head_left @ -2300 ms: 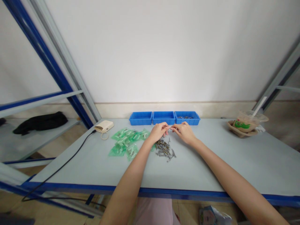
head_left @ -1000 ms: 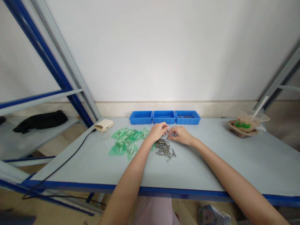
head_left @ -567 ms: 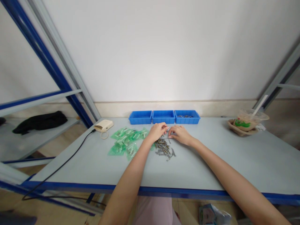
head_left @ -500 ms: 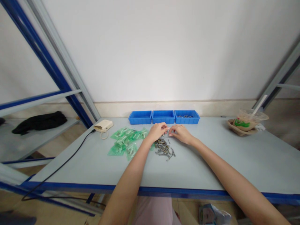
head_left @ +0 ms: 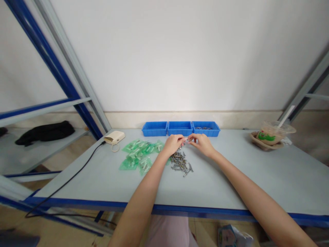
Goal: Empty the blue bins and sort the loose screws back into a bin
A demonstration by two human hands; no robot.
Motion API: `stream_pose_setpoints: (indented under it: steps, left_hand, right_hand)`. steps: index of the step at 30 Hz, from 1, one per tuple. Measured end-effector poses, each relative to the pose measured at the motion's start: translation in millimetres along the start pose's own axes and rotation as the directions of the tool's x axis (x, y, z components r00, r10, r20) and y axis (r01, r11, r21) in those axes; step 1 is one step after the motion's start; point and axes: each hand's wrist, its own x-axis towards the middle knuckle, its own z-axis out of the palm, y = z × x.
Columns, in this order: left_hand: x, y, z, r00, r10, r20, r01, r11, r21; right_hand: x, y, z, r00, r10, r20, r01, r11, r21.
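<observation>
My left hand [head_left: 174,144] is closed just behind a pile of screws [head_left: 181,164], its fingertips pinched together. What they hold, if anything, is too small to make out. Close by on the right, my right hand [head_left: 202,144] pinches a small dark metal piece, apparently a screw [head_left: 189,140], between thumb and finger. The fingertips of both hands nearly meet. A few shiny metal bits [head_left: 180,148] lie under the left fingers. To the left of the pile are several green plastic bags [head_left: 138,154] with small light-coloured parts inside, partly behind my left forearm.
Three blue bins stand in a row by the wall: a left bin [head_left: 154,133], a middle bin [head_left: 180,132] and a right bin [head_left: 206,133] containing screws. A cream-coloured device [head_left: 115,137] with a black cable sits left. A drink cup [head_left: 269,132] rests in a brown tray [head_left: 266,145] at right.
My right hand has lifted slightly, and a small dark metal piece now shows at its fingertips. The left hand has stayed nearly in place. The view has shifted a little.
</observation>
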Motion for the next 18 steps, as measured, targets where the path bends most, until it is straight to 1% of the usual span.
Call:
stream_pose_setpoints:
  steps: [3,7,9,13,18]
  left_hand:
    - [0.3,-0.8,1.6,1.0,-0.008,0.01,0.009,0.999,-0.034]
    - [0.2,-1.7,2.1,1.0,-0.009,0.007,0.009,0.998,-0.059]
    - [-0.2,-1.4,1.8,1.0,0.001,0.002,-0.001,0.998,-0.059]
    - [-0.4,-0.1,2.0,1.0,-0.001,0.017,0.002,0.998,-0.067]
    - [0.6,-2.1,3.2,0.999,-0.025,0.022,0.028,0.99,-0.138]
  right_hand:
    - [-0.7,-1.2,-0.9,1.0,-0.018,-0.02,0.016,0.995,-0.094]
    - [-1.7,-1.9,-1.0,1.0,-0.016,-0.011,0.014,0.991,-0.135]
    - [-2.1,-2.0,-0.1,1.0,-0.027,-0.007,0.026,0.991,-0.134]
    - [-1.6,-0.6,0.6,0.997,-0.073,0.028,0.075,0.994,-0.078]
    - [-1.3,-0.2,-1.9,0.998,-0.055,0.042,0.059,0.994,-0.095]
